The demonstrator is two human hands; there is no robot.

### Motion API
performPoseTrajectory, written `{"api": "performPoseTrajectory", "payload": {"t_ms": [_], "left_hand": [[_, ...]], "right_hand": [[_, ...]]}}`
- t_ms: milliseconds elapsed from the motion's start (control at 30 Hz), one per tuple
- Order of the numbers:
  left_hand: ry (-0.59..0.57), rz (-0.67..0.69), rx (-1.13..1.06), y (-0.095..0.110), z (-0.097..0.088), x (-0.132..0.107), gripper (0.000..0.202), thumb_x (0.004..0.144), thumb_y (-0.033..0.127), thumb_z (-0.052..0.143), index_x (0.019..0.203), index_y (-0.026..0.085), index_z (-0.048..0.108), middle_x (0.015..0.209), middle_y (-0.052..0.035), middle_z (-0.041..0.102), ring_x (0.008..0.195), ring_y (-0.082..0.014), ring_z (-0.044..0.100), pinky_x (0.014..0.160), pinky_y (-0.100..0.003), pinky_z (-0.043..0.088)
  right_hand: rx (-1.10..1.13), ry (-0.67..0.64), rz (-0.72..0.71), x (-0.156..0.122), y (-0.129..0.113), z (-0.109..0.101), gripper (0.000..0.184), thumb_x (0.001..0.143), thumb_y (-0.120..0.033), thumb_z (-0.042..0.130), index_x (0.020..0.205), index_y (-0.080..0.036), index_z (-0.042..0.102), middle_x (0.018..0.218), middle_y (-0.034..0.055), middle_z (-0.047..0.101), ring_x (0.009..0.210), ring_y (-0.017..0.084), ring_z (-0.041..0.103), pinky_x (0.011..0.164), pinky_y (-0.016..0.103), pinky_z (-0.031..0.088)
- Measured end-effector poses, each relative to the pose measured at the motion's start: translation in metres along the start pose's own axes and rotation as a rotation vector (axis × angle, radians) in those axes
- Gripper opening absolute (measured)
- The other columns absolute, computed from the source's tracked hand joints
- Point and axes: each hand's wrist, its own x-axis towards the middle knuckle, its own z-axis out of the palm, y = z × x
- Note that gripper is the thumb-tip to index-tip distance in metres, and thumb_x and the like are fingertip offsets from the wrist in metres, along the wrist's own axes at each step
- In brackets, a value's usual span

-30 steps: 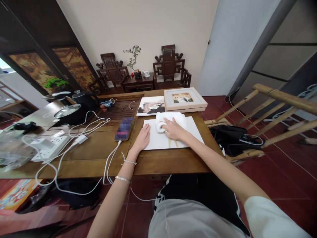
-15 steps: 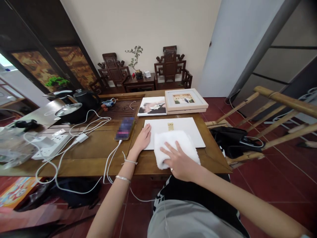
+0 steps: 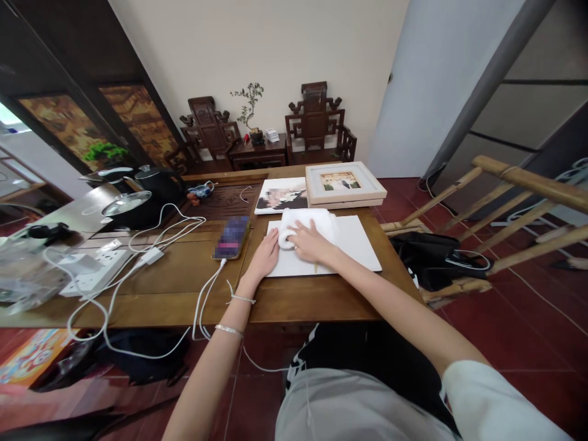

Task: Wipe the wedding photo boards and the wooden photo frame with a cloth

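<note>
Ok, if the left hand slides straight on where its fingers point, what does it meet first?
Probably the white towel, bunched under the right hand just beyond the left hand.

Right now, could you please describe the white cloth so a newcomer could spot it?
On the wooden table, find the flat white panel lying nearest the person. The cloth is bunched at the panel's far edge under the right hand. It is the only soft, rumpled white thing; the framed picture beyond is rigid.

Table (image 3: 312,300) free btw. white board (image 3: 353,245) & near edge – phone (image 3: 231,237) blocks L, stacked frames (image 3: 344,182) block far side.
</note>
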Motion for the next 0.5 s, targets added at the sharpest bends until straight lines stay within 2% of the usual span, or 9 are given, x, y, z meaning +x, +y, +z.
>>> {"api": "performPoseTrajectory", "payload": {"t_ms": [67,167,367,500], "left_hand": [[-0.001,-0.001,-0.007,0.001,-0.001,0.000,0.049,0.095,0.023,0.036,0.142,0.013,0.050,0.154,-0.0131,0.043,0.147,-0.0245,0.033,0.123,-0.045,0.023],[-0.006,-0.005,-0.004,0.002,-0.001,0.000,0.050,0.095,0.020,0.035,0.142,0.015,0.050,0.154,-0.0116,0.042,0.147,-0.0233,0.033,0.123,-0.046,0.023],[0.012,-0.004,-0.018,0.005,-0.001,-0.001,0.048,0.096,0.023,0.035,0.141,0.017,0.052,0.153,-0.0095,0.044,0.146,-0.0231,0.034,0.122,-0.046,0.025],[0.012,-0.022,-0.005,0.008,-0.001,-0.001,0.048,0.096,0.025,0.036,0.139,0.012,0.053,0.153,-0.0141,0.044,0.146,-0.0243,0.034,0.122,-0.045,0.025]], "right_hand": [[-0.032,0.003,0.022,0.008,0.002,0.003,0.050,0.086,-0.008,0.040,0.132,-0.014,0.058,0.153,0.0171,0.042,0.143,0.041,0.029,0.107,0.075,0.023],[-0.074,-0.029,-0.006,0.001,-0.002,0.006,0.049,0.088,-0.010,0.041,0.133,-0.013,0.058,0.156,0.0187,0.037,0.145,0.042,0.025,0.108,0.076,0.021],[-0.057,-0.028,-0.130,-0.063,-0.039,0.006,0.043,0.086,-0.013,0.047,0.125,-0.013,0.065,0.156,0.0227,0.035,0.145,0.046,0.024,0.108,0.077,0.017],[0.023,-0.006,-0.154,-0.096,-0.062,0.005,0.039,0.084,-0.013,0.049,0.118,-0.012,0.069,0.155,0.0218,0.038,0.145,0.046,0.024,0.110,0.077,0.014]]}}
